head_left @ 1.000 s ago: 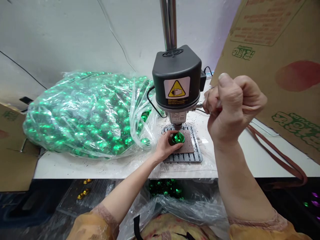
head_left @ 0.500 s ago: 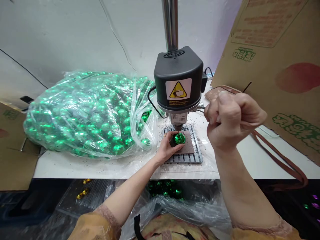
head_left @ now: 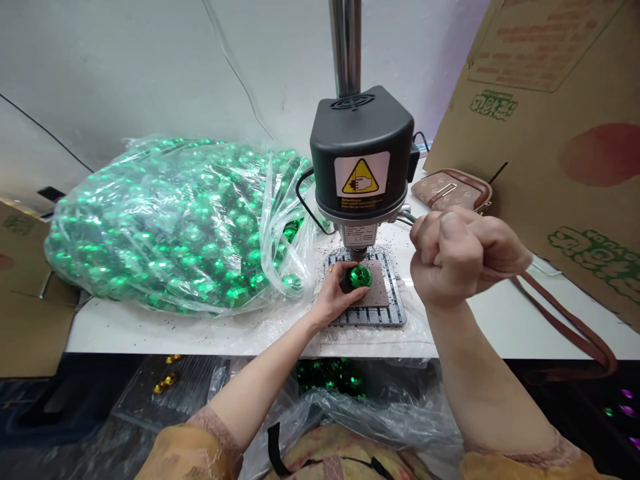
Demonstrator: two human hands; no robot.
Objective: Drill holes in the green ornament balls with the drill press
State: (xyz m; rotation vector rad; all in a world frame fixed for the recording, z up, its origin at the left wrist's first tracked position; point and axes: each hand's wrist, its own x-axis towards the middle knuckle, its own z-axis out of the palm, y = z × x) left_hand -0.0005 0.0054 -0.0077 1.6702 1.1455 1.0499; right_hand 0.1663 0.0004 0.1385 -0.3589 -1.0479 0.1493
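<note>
Left hand (head_left: 332, 295): grasped green ball (head_left: 361, 276), seemingly for steadiness | Ball: lay on brown pad (head_left: 379, 295), at six o'clock of drill head (head_left: 361, 160) | Right hand (head_left: 453, 263): was clenched on lever (head_left: 407, 215), at four o'clock, probably for control

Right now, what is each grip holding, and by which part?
The left grip pinches a green ball by its near and far edges. The right grip appears closed around a side lever at its outer end, hidden in the fist.

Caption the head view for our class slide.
Left hand holds a green ball under a drill press; right hand grips its lever.
</note>
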